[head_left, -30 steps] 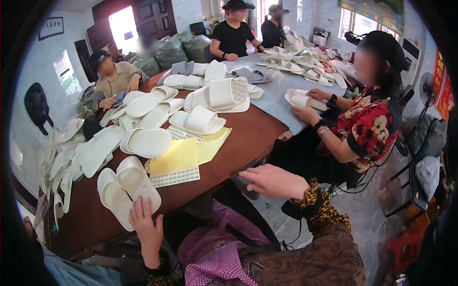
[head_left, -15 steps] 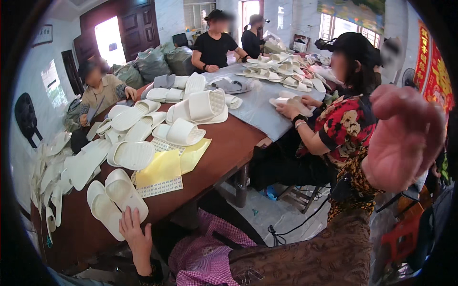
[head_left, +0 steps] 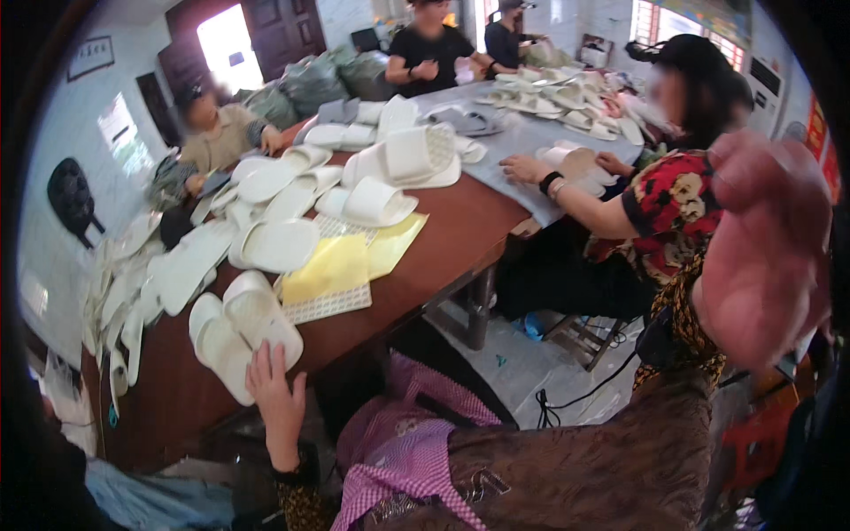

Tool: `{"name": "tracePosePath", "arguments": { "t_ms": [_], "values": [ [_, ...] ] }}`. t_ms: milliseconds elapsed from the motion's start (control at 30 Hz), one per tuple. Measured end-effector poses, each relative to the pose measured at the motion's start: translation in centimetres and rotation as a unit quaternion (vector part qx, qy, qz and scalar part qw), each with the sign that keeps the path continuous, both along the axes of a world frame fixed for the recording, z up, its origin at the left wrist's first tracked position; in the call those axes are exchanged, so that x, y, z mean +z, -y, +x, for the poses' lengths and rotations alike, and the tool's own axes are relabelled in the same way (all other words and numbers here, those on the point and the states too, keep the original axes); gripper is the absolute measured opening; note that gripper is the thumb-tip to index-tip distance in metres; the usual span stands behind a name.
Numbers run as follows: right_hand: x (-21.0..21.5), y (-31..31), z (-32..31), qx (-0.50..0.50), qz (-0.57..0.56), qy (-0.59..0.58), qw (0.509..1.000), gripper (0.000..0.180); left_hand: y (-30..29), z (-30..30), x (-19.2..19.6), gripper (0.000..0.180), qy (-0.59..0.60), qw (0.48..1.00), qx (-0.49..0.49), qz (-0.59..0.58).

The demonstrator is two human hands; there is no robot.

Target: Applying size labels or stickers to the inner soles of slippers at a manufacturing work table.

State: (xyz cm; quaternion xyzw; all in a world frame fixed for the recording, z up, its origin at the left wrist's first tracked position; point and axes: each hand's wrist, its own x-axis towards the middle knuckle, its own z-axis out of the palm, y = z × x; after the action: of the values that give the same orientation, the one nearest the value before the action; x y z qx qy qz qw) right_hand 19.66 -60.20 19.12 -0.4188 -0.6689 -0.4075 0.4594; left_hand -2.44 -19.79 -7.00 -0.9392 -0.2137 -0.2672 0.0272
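Note:
My left hand [head_left: 276, 403] rests at the near edge of the brown table [head_left: 443, 243], its fingers spread and touching the heel of a pair of white slippers [head_left: 241, 329]. It holds nothing. My right hand [head_left: 761, 257] is raised close to the camera at the right, blurred, palm outward with the fingers loosely together and nothing in it. Yellow sheets [head_left: 350, 261] and a white mesh sheet [head_left: 329, 303] lie just beyond the slippers.
Stacks of white slippers [head_left: 390, 168] and soles [head_left: 177, 265] cover the table. A person in a red flowered top [head_left: 673, 212] sits at the right, handling a slipper. Three other people work at the far side. A pink checked cloth [head_left: 416, 442] lies on my lap.
My right hand rose from near the table edge up to the right, close to the camera. My left hand stayed by the slipper pair. The view turned slightly left.

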Motion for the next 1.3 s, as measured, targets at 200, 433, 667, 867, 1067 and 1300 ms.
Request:
{"name": "tracePosePath", "arguments": {
  "t_ms": [200, 433, 667, 867, 1067, 1300],
  "values": [
    [-6.0, -8.0, 3.3, 0.017, 0.026, -0.136, 0.99, 0.033, -0.1, 0.3, 0.0, 0.059, 0.016, 0.999, 0.028, 0.002],
    [-19.7, -23.1, 9.0, 0.178, -0.011, -0.552, 0.815, 0.025, 0.5, 0.6, 0.4, 0.057, 0.044, 0.999, 0.029, -0.01],
    [-25.6, -27.8, 11.9, 0.108, -0.124, -0.625, 0.763, 0.025, -0.3, 0.8, 1.5, 0.051, 0.054, 0.998, 0.03, -0.025],
    [-25.9, -27.5, 12.1, 0.097, -0.141, -0.613, 0.771, 0.019, -2.1, 2.4, 2.2, 0.034, 0.054, 0.997, 0.058, -0.027],
    [-26.3, -27.3, 11.6, 0.086, -0.122, -0.607, 0.78, 0.016, -3.0, 3.2, 1.4, 0.025, 0.086, 0.993, 0.08, -0.011],
    [-26.6, -27.3, 11.8, 0.069, -0.09, -0.572, 0.812, 0.014, -3.6, 3.4, 1.5, 0.024, 0.079, 0.99, 0.09, -0.071]
  ]
}}
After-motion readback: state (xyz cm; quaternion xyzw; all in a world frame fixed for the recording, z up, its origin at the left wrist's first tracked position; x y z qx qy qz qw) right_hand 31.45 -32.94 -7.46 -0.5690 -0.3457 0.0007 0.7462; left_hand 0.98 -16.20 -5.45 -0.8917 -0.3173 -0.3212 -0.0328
